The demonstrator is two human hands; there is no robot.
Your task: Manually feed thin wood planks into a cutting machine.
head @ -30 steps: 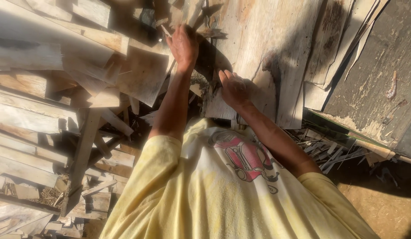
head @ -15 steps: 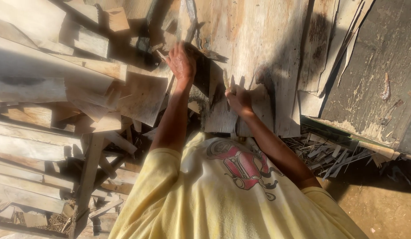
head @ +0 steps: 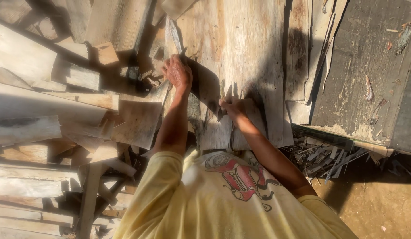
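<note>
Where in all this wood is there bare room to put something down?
The dirt ground at lower right, past the heap of splinters, looks bare. So does the dark weathered panel, though it may slope. The jumble of offcuts on the left is crowded, and both hands occupy the pale boards.

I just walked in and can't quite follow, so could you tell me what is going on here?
A person in a yellow shirt stands over a heap of weathered boards. The left hand grips the left edge of a wide plank, and the right hand presses on that plank's near end. Loose offcuts are piled to the left, thin splinters lie to the right, and a dark panel sits beyond those.
</note>
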